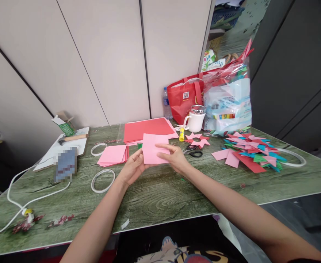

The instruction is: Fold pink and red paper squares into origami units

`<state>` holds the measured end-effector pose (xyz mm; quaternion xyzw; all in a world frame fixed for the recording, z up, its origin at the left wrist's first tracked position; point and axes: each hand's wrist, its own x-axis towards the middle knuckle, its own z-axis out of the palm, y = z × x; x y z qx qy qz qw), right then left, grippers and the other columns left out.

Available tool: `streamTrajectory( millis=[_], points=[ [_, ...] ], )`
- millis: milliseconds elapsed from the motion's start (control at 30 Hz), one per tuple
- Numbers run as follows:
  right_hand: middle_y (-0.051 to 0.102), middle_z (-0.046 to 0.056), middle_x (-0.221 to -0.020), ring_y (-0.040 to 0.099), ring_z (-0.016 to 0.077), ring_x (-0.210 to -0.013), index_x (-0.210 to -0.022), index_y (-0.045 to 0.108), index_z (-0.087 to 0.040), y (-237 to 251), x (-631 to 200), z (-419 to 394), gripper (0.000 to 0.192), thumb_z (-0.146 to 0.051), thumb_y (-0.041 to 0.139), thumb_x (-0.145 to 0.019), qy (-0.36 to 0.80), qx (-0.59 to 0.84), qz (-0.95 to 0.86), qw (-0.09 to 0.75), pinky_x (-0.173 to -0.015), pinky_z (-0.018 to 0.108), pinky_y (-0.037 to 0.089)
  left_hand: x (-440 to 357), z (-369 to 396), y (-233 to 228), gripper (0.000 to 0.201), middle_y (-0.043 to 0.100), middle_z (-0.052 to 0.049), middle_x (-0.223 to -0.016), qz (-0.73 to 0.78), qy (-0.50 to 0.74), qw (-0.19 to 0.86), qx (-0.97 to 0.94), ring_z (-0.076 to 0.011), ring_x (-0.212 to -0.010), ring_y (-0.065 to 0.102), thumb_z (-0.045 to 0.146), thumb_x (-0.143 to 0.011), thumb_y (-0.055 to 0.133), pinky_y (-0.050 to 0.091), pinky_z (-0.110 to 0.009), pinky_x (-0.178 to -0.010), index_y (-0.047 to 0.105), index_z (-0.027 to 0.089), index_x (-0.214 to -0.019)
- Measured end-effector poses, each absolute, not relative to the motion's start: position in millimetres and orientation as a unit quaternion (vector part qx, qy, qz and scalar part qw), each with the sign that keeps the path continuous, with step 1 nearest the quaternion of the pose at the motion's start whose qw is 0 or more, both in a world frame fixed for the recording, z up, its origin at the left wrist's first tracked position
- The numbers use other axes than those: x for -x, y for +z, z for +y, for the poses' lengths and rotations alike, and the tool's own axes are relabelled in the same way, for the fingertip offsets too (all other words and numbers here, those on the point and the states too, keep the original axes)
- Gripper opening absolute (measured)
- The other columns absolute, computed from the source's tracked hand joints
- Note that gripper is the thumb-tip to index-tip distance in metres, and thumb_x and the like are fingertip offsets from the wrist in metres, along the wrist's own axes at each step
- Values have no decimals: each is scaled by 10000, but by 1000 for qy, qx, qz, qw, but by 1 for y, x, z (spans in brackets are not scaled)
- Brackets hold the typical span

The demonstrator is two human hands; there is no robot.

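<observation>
A square sheet of pink paper (151, 149) is held up above the table between both hands. My left hand (134, 166) grips its lower left edge, thumb in front. From the right, my right hand (174, 157) pinches the sheet, with fingers lying across its face. Left of the sheet lies a stack of pink and red paper squares (113, 155). Behind it are large red sheets (148, 129) on pink ones. Black-handled scissors (195, 153) rest just right of my right hand, beside a red and pink paper star ring (197, 140).
Rolls of white tape (102, 181) lie at left, near a hammer (74, 138), a blurred device and a white cable (39, 200). Toward the right stand a yellow glue stick (181, 134), white mug (196, 119), red bag (183, 102), plastic bag (227, 106) and folded paper pieces (252, 146).
</observation>
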<state>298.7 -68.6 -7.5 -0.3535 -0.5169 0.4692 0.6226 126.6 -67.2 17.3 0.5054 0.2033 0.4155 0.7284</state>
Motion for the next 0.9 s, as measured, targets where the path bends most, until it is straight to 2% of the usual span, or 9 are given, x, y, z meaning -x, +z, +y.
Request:
streamTrajectory(
  millis=[133, 200, 367, 467, 633, 700, 767, 833, 900],
  points=[
    [638, 66, -1048, 539, 223, -1032, -922, 677, -194, -9, -300, -66, 336, -279, 708, -599, 482, 355, -494, 631, -917, 379, 385, -128, -69, 19, 671, 522, -74, -1228, 209, 445, 695, -525, -201, -1066, 525, 297, -717, 635, 419, -390, -899, 320, 324, -1309],
    [634, 68, -1059, 537, 223, -1036, -929, 675, -193, -10, -302, -64, 322, -264, 692, -615, 474, 364, -491, 634, -922, 382, 377, -129, -67, 18, 642, 487, -52, -1268, 226, 472, 665, -533, -188, -1078, 518, 298, -748, 594, 411, -387, -905, 294, 365, -1312],
    [641, 64, -1045, 548, 221, -1017, -933, 671, -188, -13, -307, -59, 310, -249, 664, -630, 448, 386, -491, 640, -919, 382, 374, -130, -62, 9, 296, 502, -53, -1247, 284, 444, 499, -688, -234, -1158, 439, 251, -722, 606, 314, -398, -990, 648, 258, -1015],
    [650, 59, -1021, 556, 214, -996, -904, 677, -187, -14, -309, -57, 285, -234, 660, -622, 436, 394, -495, 640, -909, 371, 379, -131, -61, 5, 251, 552, -57, -1173, 290, 412, 443, -742, -248, -1151, 438, 194, -683, 637, 274, -418, -1011, 690, 253, -920],
    [667, 56, -958, 573, 209, -944, -872, 679, -185, -12, -310, -58, 286, -284, 691, -604, 448, 375, -523, 621, -867, 359, 400, -131, -62, 4, 224, 622, -73, -1044, 335, 447, 467, -685, -261, -1013, 537, 177, -567, 727, 408, -382, -897, 719, 212, -789],
    [668, 50, -943, 578, 208, -927, -887, 674, -191, -11, -308, -60, 320, -326, 700, -598, 460, 361, -542, 604, -842, 354, 414, -130, -62, 5, 296, 666, -68, -925, 356, 467, 503, -635, -240, -852, 603, 200, -557, 738, 458, -377, -815, 709, 206, -852],
    [667, 44, -934, 586, 205, -899, -901, 666, -198, -10, -304, -63, 342, -361, 696, -602, 476, 345, -555, 589, -806, 348, 433, -129, -61, 5, 461, 685, -47, -845, 356, 482, 537, -594, -208, -716, 629, 217, -578, 730, 481, -373, -762, 645, 221, -1031],
    [660, 43, -940, 585, 199, -895, -903, 657, -200, -7, -300, -64, 333, -369, 686, -617, 481, 332, -564, 584, -795, 339, 441, -129, -60, 5, 634, 678, -39, -908, 345, 502, 546, -575, -191, -689, 635, 211, -586, 728, 498, -356, -733, 530, 243, -1187],
    [643, 49, -972, 573, 196, -924, -899, 645, -196, -1, -300, -64, 301, -360, 668, -647, 452, 332, -565, 604, -817, 336, 437, -129, -59, 6, 744, 616, -55, -1094, 339, 531, 527, -571, -199, -770, 631, 202, -569, 739, 515, -329, -715, 452, 253, -1253]
  ],
)
